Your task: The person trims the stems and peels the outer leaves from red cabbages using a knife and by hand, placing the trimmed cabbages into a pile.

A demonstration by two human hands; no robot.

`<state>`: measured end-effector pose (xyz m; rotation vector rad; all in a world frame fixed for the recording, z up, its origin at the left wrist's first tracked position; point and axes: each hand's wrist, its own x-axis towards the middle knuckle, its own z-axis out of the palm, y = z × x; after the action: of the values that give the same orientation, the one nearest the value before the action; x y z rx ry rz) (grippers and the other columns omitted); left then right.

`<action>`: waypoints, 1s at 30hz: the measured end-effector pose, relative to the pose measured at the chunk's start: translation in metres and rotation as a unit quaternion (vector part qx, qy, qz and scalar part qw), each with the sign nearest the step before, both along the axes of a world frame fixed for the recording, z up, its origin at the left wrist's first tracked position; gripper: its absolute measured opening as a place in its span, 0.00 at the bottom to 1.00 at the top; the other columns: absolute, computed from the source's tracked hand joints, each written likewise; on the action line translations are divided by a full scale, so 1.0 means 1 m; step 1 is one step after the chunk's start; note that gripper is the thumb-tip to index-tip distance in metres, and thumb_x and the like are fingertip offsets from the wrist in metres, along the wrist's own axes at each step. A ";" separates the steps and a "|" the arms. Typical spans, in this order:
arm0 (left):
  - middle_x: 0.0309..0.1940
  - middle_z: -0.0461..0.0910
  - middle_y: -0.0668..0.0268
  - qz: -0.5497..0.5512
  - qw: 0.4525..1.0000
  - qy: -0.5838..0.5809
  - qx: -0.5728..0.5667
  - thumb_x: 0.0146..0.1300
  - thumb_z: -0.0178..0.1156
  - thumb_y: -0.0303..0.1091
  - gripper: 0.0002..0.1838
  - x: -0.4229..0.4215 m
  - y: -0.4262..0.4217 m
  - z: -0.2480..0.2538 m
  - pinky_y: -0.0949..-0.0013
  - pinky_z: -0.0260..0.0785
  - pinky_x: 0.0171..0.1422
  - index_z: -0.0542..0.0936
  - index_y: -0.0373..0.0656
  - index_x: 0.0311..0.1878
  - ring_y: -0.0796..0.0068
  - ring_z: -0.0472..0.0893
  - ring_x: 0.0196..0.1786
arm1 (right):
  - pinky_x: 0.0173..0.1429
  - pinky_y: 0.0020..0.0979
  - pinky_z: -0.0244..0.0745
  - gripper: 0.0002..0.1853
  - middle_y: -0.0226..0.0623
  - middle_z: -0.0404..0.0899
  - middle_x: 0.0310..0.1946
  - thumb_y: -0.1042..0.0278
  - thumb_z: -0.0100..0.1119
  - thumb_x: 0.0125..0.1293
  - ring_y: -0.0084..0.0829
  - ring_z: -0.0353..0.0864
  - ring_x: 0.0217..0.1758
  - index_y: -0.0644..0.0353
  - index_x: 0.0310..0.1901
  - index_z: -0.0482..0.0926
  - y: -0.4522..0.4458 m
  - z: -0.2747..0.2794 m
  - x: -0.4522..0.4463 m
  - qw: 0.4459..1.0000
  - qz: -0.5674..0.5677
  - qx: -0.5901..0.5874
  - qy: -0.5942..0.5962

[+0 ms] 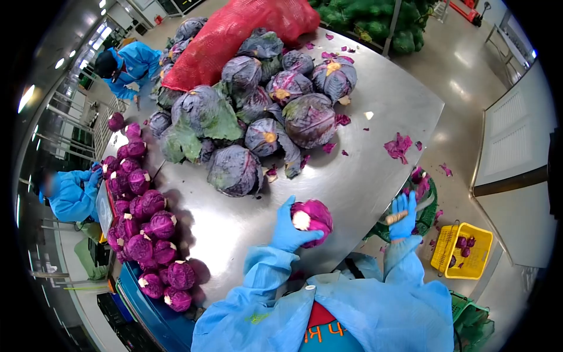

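Head view: left hand [284, 227] cupping cabbage [320, 220], likely firm, slippery, best gripped round sides; right of cabbage, right hand [402, 218] holding fingers straight, grip on wooden handle [396, 218] staying unclear.

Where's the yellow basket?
In the head view, the yellow basket is on the floor at the right, past the right hand and near the green basket with purple leaves in it.
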<state>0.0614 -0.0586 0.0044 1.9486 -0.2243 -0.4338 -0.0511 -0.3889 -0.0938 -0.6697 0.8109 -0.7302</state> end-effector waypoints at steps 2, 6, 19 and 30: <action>0.65 0.58 0.45 -0.051 0.996 -0.065 0.030 0.24 0.84 0.52 0.69 -0.006 -0.016 0.008 0.55 0.60 0.72 0.57 0.33 0.71 0.49 0.64 0.67 | 0.47 0.31 0.76 0.28 0.40 0.78 0.48 0.45 0.48 0.72 0.27 0.78 0.45 0.55 0.66 0.70 0.005 0.021 -0.019 0.990 0.037 0.019 0.138; 0.66 0.59 0.45 -0.067 0.976 -0.182 0.103 0.29 0.83 0.50 0.65 -0.011 -0.041 0.014 0.54 0.59 0.72 0.58 0.39 0.72 0.46 0.63 0.68 | 0.18 0.28 0.65 0.25 0.37 0.77 0.21 0.42 0.41 0.74 0.27 0.72 0.16 0.56 0.48 0.79 0.043 0.077 -0.022 0.915 0.359 -0.033 0.178; 0.62 0.65 0.36 -0.060 0.971 -0.168 0.157 0.31 0.78 0.58 0.60 -0.002 -0.058 0.011 0.45 0.62 0.65 0.62 0.37 0.67 0.37 0.67 0.63 | 0.21 0.39 0.67 0.22 0.32 0.73 0.20 0.39 0.54 0.65 0.35 0.76 0.20 0.49 0.24 0.73 0.104 0.108 0.010 0.531 0.381 -0.723 0.223; 0.55 0.72 0.49 -0.080 0.965 -0.102 0.230 0.29 0.80 0.57 0.58 0.011 -0.080 0.038 0.54 0.69 0.59 0.67 0.34 0.63 0.49 0.74 0.56 | 0.22 0.39 0.65 0.21 0.32 0.71 0.21 0.39 0.53 0.65 0.35 0.75 0.21 0.48 0.26 0.72 0.090 0.102 0.022 0.472 0.384 -0.741 0.285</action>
<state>0.0727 -0.1388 0.0419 2.4459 -0.4486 -0.4166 -0.0294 -0.2989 0.0078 -2.7956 0.0977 -0.1257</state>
